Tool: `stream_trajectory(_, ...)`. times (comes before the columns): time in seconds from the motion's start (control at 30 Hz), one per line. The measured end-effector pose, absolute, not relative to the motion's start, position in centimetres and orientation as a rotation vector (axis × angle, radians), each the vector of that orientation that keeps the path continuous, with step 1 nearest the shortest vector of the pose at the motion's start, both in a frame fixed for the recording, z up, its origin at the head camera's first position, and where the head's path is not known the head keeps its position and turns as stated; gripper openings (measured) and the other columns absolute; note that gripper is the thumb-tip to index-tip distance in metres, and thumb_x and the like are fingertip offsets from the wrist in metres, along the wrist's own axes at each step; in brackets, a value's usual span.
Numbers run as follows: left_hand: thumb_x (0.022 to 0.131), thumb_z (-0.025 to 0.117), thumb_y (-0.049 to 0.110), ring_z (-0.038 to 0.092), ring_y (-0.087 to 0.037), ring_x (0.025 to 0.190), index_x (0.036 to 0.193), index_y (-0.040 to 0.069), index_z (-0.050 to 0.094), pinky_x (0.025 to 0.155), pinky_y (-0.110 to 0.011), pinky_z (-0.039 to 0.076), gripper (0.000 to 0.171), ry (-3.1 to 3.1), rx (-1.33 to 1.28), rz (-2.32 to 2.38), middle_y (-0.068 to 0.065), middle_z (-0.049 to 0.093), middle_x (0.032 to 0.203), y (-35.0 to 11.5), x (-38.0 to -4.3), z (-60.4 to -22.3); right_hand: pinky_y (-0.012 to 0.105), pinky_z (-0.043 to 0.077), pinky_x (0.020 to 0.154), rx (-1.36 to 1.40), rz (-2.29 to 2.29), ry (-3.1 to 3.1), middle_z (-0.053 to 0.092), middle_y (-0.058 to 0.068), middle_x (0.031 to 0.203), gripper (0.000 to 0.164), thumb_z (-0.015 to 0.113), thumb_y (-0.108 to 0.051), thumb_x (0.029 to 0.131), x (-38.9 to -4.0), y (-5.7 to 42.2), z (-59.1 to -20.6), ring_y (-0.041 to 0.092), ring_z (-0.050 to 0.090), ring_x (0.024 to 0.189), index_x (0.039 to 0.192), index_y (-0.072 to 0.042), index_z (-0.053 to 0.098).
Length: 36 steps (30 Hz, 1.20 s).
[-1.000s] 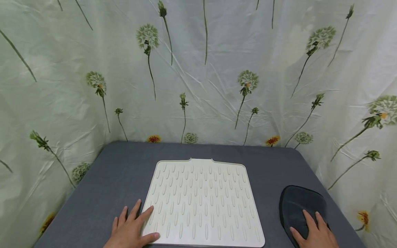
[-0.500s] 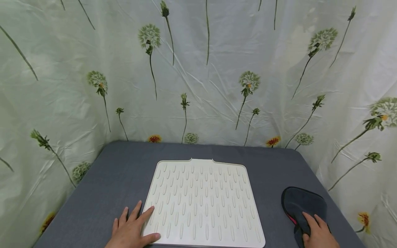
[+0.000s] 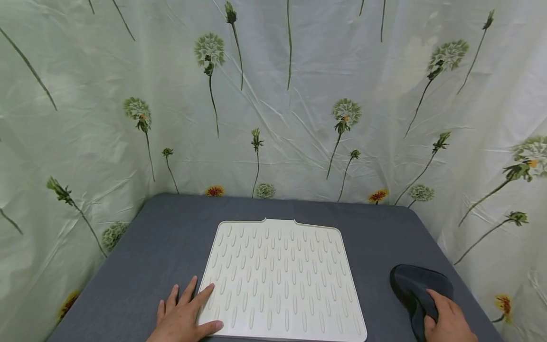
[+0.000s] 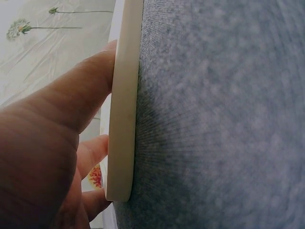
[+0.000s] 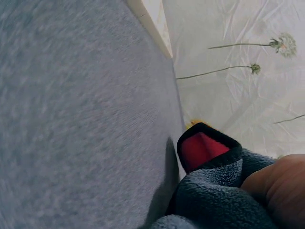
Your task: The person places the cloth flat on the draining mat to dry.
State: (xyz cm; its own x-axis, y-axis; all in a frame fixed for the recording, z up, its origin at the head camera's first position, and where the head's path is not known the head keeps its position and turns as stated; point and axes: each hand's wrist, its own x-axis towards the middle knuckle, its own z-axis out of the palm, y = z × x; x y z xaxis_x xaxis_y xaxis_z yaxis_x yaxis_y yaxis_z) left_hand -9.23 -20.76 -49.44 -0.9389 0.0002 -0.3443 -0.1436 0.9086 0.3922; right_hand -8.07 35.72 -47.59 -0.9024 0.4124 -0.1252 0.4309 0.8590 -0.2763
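Fingers of right hand (image 3: 449,320) pinch cloth (image 3: 419,284), flat a second ago, now bunched, likely secured; left hand (image 3: 180,318) spread, touching board (image 3: 282,275).

A curtained-off table space; whether it belongs to a home, an office or a lab cannot be told. The curtain (image 3: 295,159), pale, creased and printed with dandelions, fills the top of the head view and runs down its left and right edges, closing in three sides of the table (image 3: 376,251). That grey, fabric-textured top, its far corners rounded, takes up the lower middle. The curtain shows again at upper left in the left wrist view and upper right in the right.
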Motion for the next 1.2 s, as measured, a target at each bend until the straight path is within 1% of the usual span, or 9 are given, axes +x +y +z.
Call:
stream_trajectory(0.17,0.066,0.074,0.080,0.010,-0.072,0.144,0.153,0.027,0.048,0.106,-0.087,0.007,0.105,2.731,-0.119,0.611,-0.027,0.025,0.166,-20.7,-9.2,-49.5,0.071,0.047,0.085,0.764,-0.559,3.157,0.046,0.037,0.138,0.055,0.060,-0.002,0.089,-7.7,33.9,-46.8,0.057,0.054,0.107,0.142,-0.002,0.046)
stream_trajectory(0.43,0.065,0.074,0.080,0.010,-0.072,0.144,0.153,0.027,0.048,0.106,-0.088,0.007,0.106,2.738,-0.119,0.611,-0.026,0.025,0.166,-20.7,-9.3,-49.7,0.071,0.045,0.084,0.776,-0.659,3.395,0.052,0.031,0.137,0.054,0.060,0.000,0.087,-7.3,31.8,-45.2,0.055,0.056,0.107,0.140,-0.007,0.053)
stream_trajectory(0.6,0.065,0.074,0.081,0.010,-0.072,0.144,0.153,0.028,0.048,0.106,-0.088,0.007,0.106,2.735,-0.121,0.617,-0.027,0.025,0.166,-20.7,-9.3,-49.7,0.071,0.043,0.088,0.740,-0.682,3.445,0.053,0.025,0.139,0.054,0.061,-0.001,0.087,-7.2,30.8,-44.1,0.053,0.056,0.113,0.140,-0.010,0.054)
stream_trajectory(0.9,0.064,0.074,0.081,0.010,-0.072,0.144,0.153,0.027,0.049,0.106,-0.088,0.007,0.107,2.736,-0.125,0.618,-0.027,0.025,0.166,-20.7,-9.2,-49.8,0.072,0.044,0.088,0.522,-0.674,3.470,0.050,0.025,0.142,0.058,0.065,-0.002,0.089,-7.4,29.2,-42.5,0.051,0.054,0.119,0.144,-0.012,0.050)
stream_trajectory(1.1,0.064,0.074,0.081,0.009,-0.071,0.145,0.153,0.028,0.049,0.107,-0.087,0.006,0.106,2.737,-0.130,0.626,-0.026,0.024,0.166,-20.7,-9.2,-49.7,0.070,0.046,0.083,0.311,-0.685,3.564,0.054,0.023,0.137,0.060,0.068,0.000,0.084,-7.5,28.3,-42.1,0.046,0.056,0.117,0.141,-0.012,0.054)
stream_trajectory(1.2,0.065,0.074,0.081,0.009,-0.071,0.145,0.153,0.028,0.048,0.107,-0.087,0.006,0.106,2.735,-0.128,0.635,-0.026,0.024,0.167,-20.7,-9.2,-49.7,0.069,0.047,0.082,0.248,-0.686,3.584,0.055,0.021,0.137,0.060,0.069,0.001,0.083,-7.6,27.7,-42.1,0.045,0.057,0.117,0.140,-0.013,0.055)
